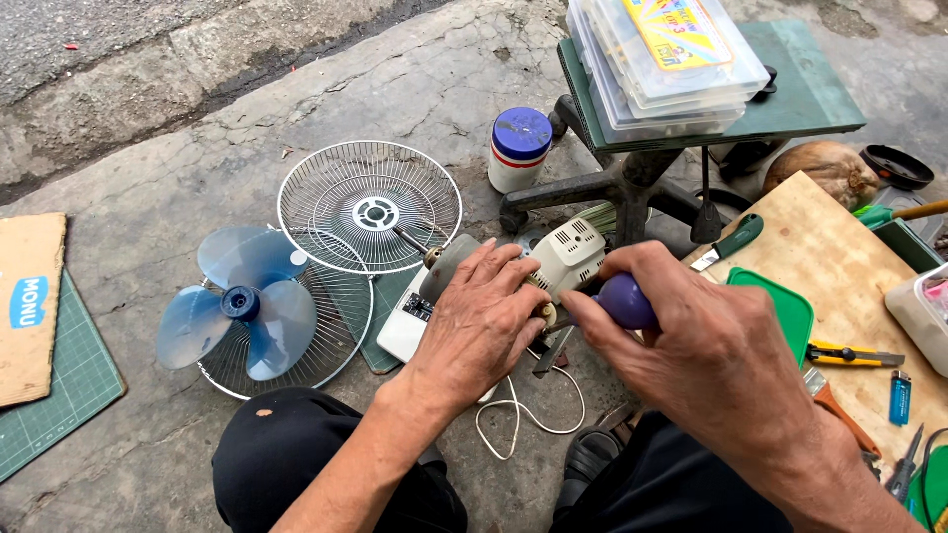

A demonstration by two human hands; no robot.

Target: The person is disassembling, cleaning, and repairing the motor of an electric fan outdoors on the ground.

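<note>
flat brown cardboard piece (28, 306) with blue label (29, 301) lies far left on pavement.

Fan blade (240, 308) left of motor (553, 259)

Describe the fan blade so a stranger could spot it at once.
Start at the concrete ground left of the person's left hand, where two round wire grilles overlap. The fan blade lies on the lower grille, beside a green mat. It is the only translucent blue thing there, with three broad lobes around a dark blue hub.
</note>
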